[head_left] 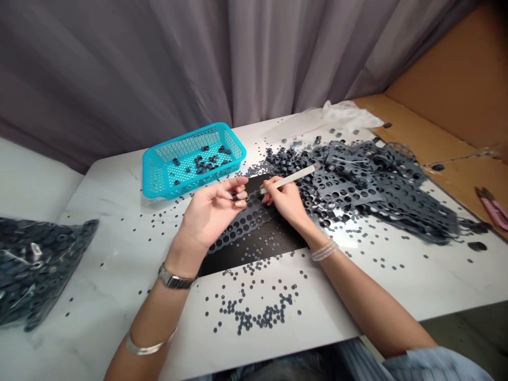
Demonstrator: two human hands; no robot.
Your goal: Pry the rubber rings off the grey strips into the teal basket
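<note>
My left hand (210, 211) is raised over the black mat, its thumb and fingers pinched on a small dark rubber ring (234, 196). A slim tool with a pale handle (296, 176) lies in my right hand (283, 200), gripped like a pen. Its tip points left, toward my left fingertips. Under both hands a dark perforated rubber strip (242, 226) rests on the black mat (234, 260), with rows of round holes along it. Many little black discs (262, 317) are scattered on the mat and in front of it.
Behind my left hand stands a turquoise basket (159, 188) holding some dark rings. A heap of perforated rubber sheets (369, 185) and loose pieces covers the right side. At left lies a clear bag of dark rings (35, 270); pink-handled pliers (494, 209) lie far right.
</note>
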